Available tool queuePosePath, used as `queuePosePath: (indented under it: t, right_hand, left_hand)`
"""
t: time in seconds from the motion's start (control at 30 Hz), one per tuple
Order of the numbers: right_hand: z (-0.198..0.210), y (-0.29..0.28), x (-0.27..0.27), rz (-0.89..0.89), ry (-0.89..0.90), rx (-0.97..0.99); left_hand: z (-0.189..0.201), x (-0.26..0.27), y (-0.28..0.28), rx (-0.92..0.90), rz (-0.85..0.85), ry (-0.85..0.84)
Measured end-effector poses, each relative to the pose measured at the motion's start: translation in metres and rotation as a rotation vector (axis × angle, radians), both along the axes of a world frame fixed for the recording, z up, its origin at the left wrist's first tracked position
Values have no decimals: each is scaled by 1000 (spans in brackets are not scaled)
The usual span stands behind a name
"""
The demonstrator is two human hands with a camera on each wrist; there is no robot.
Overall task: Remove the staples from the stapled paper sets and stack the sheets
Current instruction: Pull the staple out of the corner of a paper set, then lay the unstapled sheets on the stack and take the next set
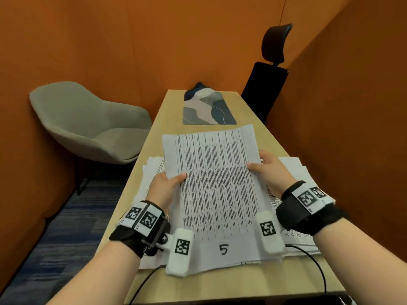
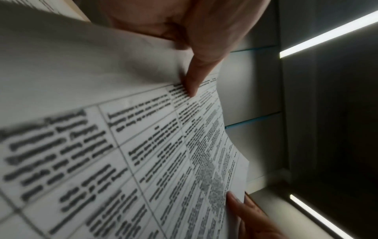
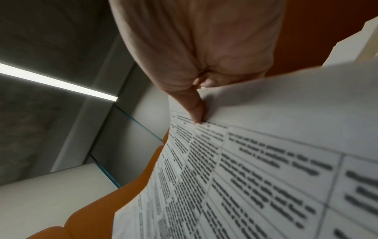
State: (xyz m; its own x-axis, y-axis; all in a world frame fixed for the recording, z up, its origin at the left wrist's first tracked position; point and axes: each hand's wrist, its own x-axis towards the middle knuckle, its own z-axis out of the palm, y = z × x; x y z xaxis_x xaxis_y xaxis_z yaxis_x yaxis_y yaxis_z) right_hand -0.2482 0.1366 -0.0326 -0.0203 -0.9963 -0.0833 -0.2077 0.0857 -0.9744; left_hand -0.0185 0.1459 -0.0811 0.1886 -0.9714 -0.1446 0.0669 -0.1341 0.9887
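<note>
Near edge marked "5": paper set (image 1: pixel 217 190) held above the table (image 1: pixel 220 280), long axis running away from the body, far end tipped slightly right. Left hand (image 1: pixel 164 187) and right hand (image 1: pixel 272 172) pinching the side edges, thumbs on top. No staple visible, progress hard to judge. Underneath, loose sheets (image 1: pixel 305 219) spread left and right, unsquared.

A: What's worn on the arms?

B: Bare forearms, no sleeves. Each wrist carries a black strap (image 1: pixel 293 214) with white blocks printed in black square-code markers.

A: Anything hanging off them?

B: A white, rounded pod (image 1: pixel 181 252) sits under the left wrist on a black bracket with a silver bolt, one marker on its face. A matching pod (image 1: pixel 269 232) hangs at the right wrist. A thin black cable (image 1: pixel 312 260) trails from the right side.
</note>
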Motion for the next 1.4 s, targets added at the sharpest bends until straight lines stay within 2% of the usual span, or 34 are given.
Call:
queuePosePath:
  t: [0.17,0.2,0.27,0.33,0.37,0.4,0.47,0.57,0.63,0.73,0.8,0.83,0.9,0.97,1.03,1.1,1.17,1.27,1.33,1.4]
  right_hand:
    - [-22,1,1,26,51,131]
    - [-27,3,2,52,59,155]
    - [-36,5,4,101,73,180]
    - [-43,6,5,134,88,183]
    - [-45,7,6,149,85,181]
    - [-47,7,6,162,77,177]
    - [-49,7,5,185,64,180]
    - [-52,6,1,199,127,172]
    - [-50,-2,-8,133,336,64]
    - [-44,-31,-32,-9,900,-39]
    - [-44,-49,-47,-14,1275,71]
    - [-46,-54,-52,34,1393,161]
    - [-55,-60,-58,165,1466,275]
    - [-62,-65,-60,168,1448,247]
    - [-59,-69,-60,75,1406,210]
    - [-53,-73,-58,-49,1291,165]
    - [-37,-71,-52,-157,1024,29]
    - [-6,-53,-31,-276,501,-322]
    - [4,-44,-14,-231,257,-441]
    - [2,-40,0,-155,121,-465]
  left_hand:
    - [-5,-5,-1,1,102,-312]
    - [-1,-8,-2,-27,122,-428]
    - [7,-15,-3,-74,107,-781]
    - [13,-24,-7,-139,1,-1065]
    - [16,-29,-10,-166,-79,-1123]
    - [16,-33,-14,-178,-163,-1116]
    - [16,-37,-22,-161,-296,-991]
    - [11,-36,-29,-113,-366,-876]
    - [7,-35,-32,-106,-389,-884]
    - [4,-37,-32,-103,-395,-912]
    - [4,-39,-33,-100,-393,-925]
    - [3,-40,-33,-102,-386,-932]
    - [2,-43,-34,-108,-374,-941]
    - [2,-46,-35,-116,-373,-947]
    - [2,-48,-36,-124,-385,-960]
    - [2,-50,-36,-136,-395,-981]
    - [3,-52,-35,-147,-394,-997]
    - [4,-57,-33,-154,-396,-998]
    - [6,-60,-32,-168,-405,-1002]
    - [7,-63,-31,-189,-410,-1010]
